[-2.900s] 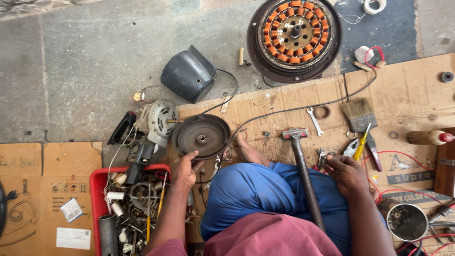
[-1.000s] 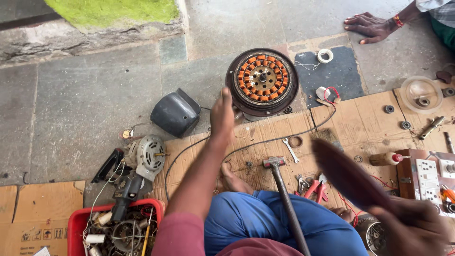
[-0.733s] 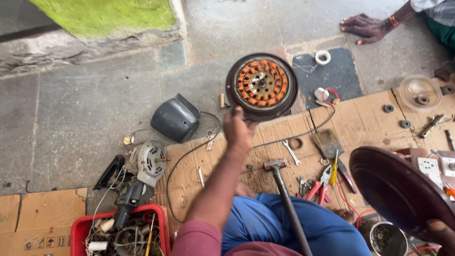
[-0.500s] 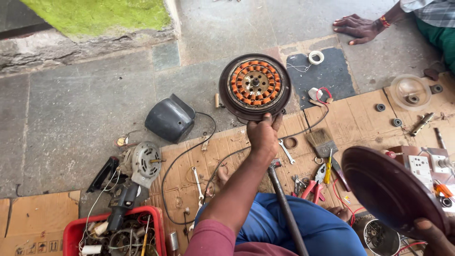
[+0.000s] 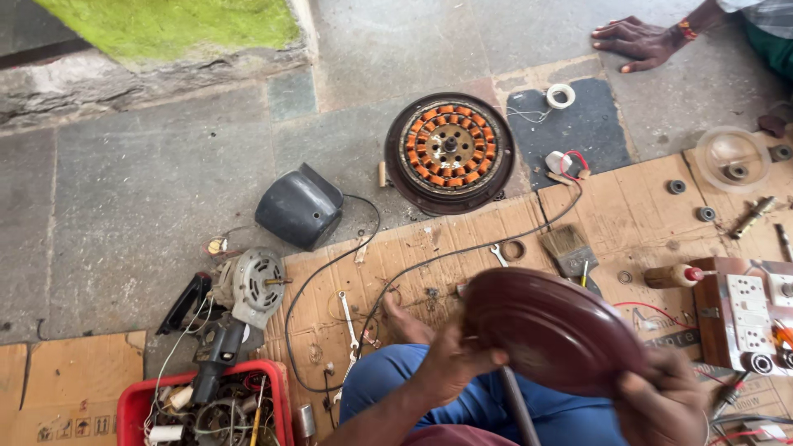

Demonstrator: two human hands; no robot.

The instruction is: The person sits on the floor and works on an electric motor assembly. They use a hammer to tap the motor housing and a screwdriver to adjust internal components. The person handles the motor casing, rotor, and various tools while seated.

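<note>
Head view: both hands grip a round dark maroon metal motor cover (image 5: 552, 329), left hand (image 5: 453, 365) closed on its left edge, right hand (image 5: 661, 396) closed on the lower right rim, tilting it over the lap, likely for inspection. Round copper-wound stator (image 5: 448, 152) lies well ahead on stone floor (image 5: 149, 182).

Both forearms reach forward over the lap, bent inward toward each other. The left hand (image 5: 450, 363) and right hand (image 5: 661, 396) are curled, fingers clamped, slightly motion-blurred.
</note>
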